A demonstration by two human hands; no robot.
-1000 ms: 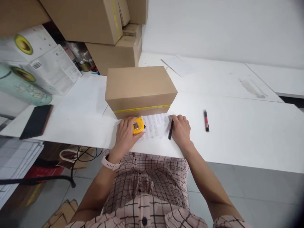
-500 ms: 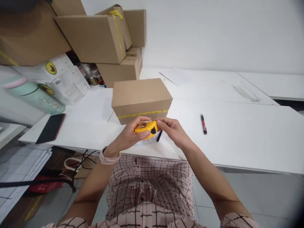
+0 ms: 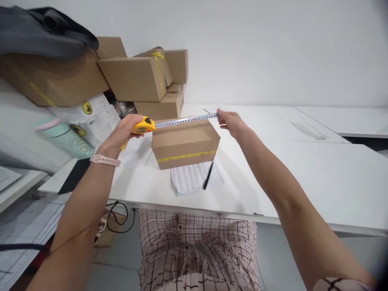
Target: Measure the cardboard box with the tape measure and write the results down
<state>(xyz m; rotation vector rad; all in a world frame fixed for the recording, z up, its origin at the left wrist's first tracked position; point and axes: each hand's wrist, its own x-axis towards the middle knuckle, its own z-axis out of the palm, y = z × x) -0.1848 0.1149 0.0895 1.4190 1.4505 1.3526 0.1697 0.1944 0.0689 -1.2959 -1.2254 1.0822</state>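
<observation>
My left hand is wrapped around the yellow case of a tape measure, just left of a brown cardboard box. Between my two hands the silver blade is pulled out, running across the far part of the box's top. My right hand pinches the blade's free end past the box's back right corner. Yellow tape crosses the front of the box. In front of it lie printed sheets with a black pen on them.
Stacked cardboard boxes rise at the back left, with dark cloth on top. A mint-green bottle, an avocado-print carton and a dark flat device are on the left. The white table extends right.
My hands have moved apart and away from me, drawing the tape blade out over the box. Half a second ago both hands were together at the tape case in front of the box.
</observation>
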